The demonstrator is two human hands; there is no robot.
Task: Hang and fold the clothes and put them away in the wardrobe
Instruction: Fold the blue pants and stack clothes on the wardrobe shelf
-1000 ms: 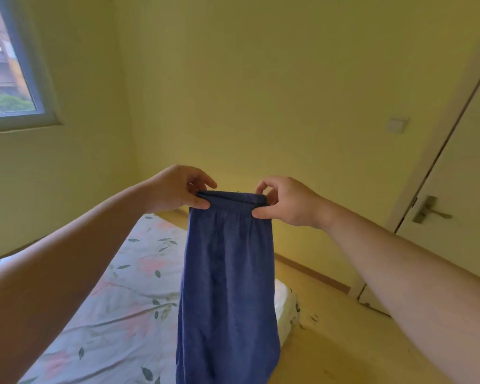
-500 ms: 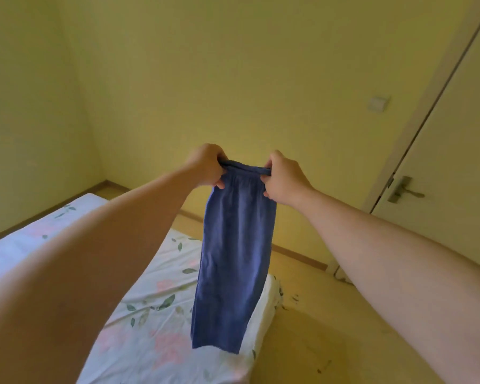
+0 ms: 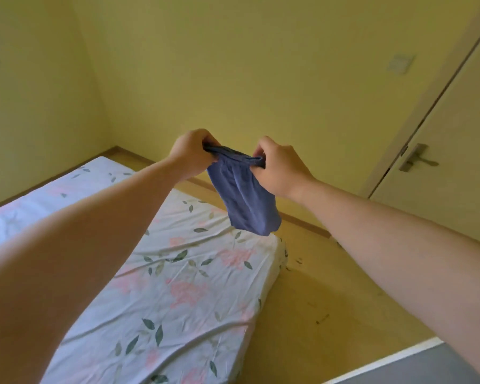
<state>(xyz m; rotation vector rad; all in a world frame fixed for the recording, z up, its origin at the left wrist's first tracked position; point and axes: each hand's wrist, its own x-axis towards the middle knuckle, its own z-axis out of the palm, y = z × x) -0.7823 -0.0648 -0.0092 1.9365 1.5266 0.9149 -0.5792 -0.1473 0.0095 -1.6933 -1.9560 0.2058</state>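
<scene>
A pair of blue trousers [image 3: 244, 195] hangs in the air above the far end of the bed, swung forward so that it looks short. My left hand [image 3: 190, 153] grips the waistband at its left end and my right hand [image 3: 279, 169] grips it at its right end. Both arms are stretched out in front of me. The waistband is pulled taut between the two fists. No wardrobe is in view.
Below the arms lies a bed [image 3: 161, 286] with a white floral sheet. A closed door with a metal handle [image 3: 414, 159] stands at the right, a wall switch [image 3: 399, 63] beside it. Wooden floor [image 3: 324, 295] runs between bed and door.
Both hands have pushed the trousers away from me and forward; the hanging cloth has swung outward and looks much shorter. The view has tilted down, showing more bed and floor.
</scene>
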